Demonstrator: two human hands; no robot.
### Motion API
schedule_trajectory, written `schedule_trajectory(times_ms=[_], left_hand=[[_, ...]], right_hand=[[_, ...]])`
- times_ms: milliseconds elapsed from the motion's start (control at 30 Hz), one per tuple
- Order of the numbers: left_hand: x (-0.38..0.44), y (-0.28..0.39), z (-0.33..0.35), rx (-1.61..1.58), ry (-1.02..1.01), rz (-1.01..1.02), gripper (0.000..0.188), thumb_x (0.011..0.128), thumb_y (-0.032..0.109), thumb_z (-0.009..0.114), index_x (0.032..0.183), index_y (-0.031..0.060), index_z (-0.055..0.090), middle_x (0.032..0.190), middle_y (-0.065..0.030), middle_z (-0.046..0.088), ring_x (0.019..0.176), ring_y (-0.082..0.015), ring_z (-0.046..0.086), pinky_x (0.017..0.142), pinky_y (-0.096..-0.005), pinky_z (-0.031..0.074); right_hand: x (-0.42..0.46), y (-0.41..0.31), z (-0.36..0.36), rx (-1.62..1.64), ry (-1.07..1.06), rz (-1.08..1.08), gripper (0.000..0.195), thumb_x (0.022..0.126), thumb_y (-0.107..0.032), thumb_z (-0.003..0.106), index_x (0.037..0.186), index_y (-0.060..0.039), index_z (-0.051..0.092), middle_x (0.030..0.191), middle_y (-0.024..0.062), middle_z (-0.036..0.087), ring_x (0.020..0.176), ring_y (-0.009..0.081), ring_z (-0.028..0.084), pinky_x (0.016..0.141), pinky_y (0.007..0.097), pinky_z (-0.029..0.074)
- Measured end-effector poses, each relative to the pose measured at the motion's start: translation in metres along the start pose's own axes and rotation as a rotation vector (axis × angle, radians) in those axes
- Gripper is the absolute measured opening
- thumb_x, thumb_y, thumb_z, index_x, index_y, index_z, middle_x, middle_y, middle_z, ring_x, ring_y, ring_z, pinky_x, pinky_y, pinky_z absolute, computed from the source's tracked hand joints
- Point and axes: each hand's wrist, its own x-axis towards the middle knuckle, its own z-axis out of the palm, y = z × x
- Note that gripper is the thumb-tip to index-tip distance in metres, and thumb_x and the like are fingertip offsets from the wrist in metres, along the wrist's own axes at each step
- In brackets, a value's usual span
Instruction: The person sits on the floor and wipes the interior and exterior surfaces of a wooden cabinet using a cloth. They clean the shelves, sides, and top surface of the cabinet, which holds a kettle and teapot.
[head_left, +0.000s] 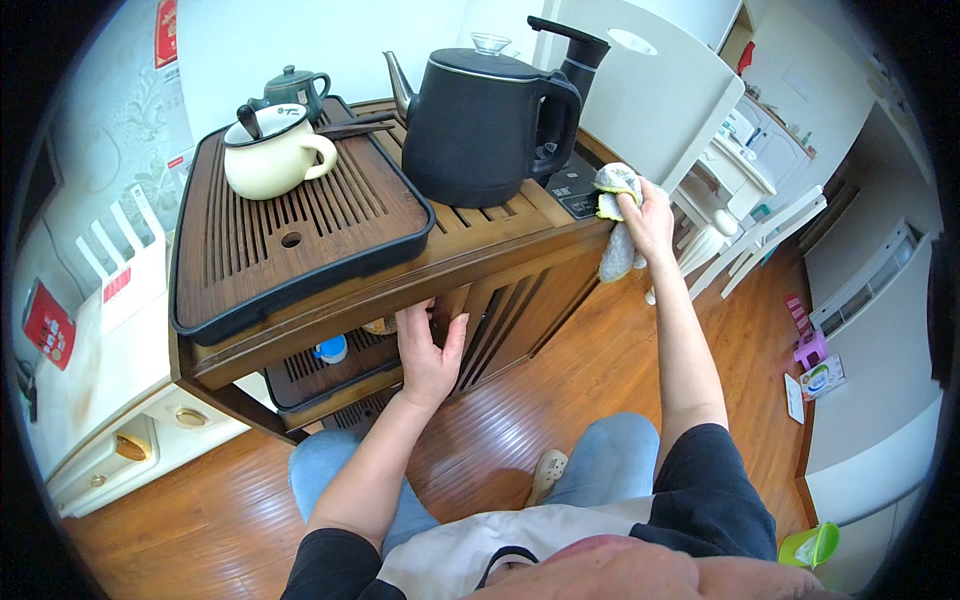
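My right hand (651, 221) grips a grey-white cloth (618, 259) with a yellow edge, held at the right front corner of the wooden tea cabinet (517, 255). Part of the cloth hangs down past the edge. Beside it lies a black glossy control panel (574, 196) set into the top. Under the front edge of the top, my left hand (429, 364) is by the cabinet's opening, thumb and fingers apart; some fingertips are hidden. A black electric kettle (480, 127) stands on the slatted top, left of the cloth.
A slatted tea tray (300, 247) bears a cream mug (266, 165), a dark teapot (291, 88) and dark tongs (356, 126). A blue-and-white capped item (331, 349) sits on the shelf below. White chairs (772, 232) stand at right, a white drawer cabinet (150, 442) at left.
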Motion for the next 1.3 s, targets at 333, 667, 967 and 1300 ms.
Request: schedule_trajectory(times_ms=[333,667,967,1300], left_hand=[[-0.003,0.002,0.002,0.015,-0.048,-0.017,0.052,0.086,0.014,0.067,0.129,0.0005,0.042,0.113,-0.0192,0.049,0.103,-0.0347,0.05,0.085,-0.0417,0.044],[-0.001,0.003,0.001,-0.01,-0.011,-0.024,0.044,0.083,0.011,0.069,0.12,0.0011,0.049,0.104,-0.0138,0.05,0.093,-0.0266,0.049,0.079,-0.0348,0.043],[-0.002,0.003,-0.004,0.002,-0.064,-0.06,0.046,0.083,0.013,0.071,0.121,0.0011,0.049,0.108,-0.0147,0.052,0.098,-0.029,0.051,0.081,-0.0373,0.045],[-0.003,-0.001,0.0,0.015,-0.018,-0.014,0.041,0.084,0.013,0.071,0.117,0.0003,0.051,0.106,-0.0121,0.051,0.092,-0.0237,0.052,0.08,-0.0328,0.045]], right_hand=[[-0.041,-0.057,0.006,0.302,-0.01,-0.057,0.031,0.08,-0.019,0.063,0.108,-0.005,0.063,0.1,0.0131,0.065,0.095,0.0256,0.063,0.086,0.0368,0.048],[-0.091,-0.154,0.025,0.487,0.06,-0.464,0.05,0.067,-0.01,0.074,0.114,-0.0032,0.058,0.114,0.0142,0.061,0.11,0.0309,0.057,0.096,0.0396,0.042],[-0.099,-0.106,0.043,0.355,0.284,-0.566,0.063,0.06,-0.018,0.086,0.116,-0.011,0.059,0.122,0.0117,0.057,0.112,0.0349,0.055,0.094,0.0434,0.046],[-0.084,-0.012,0.054,0.23,0.543,-0.254,0.054,0.072,-0.008,0.076,0.12,-0.0066,0.053,0.126,0.0147,0.051,0.12,0.0338,0.048,0.103,0.0411,0.039]])
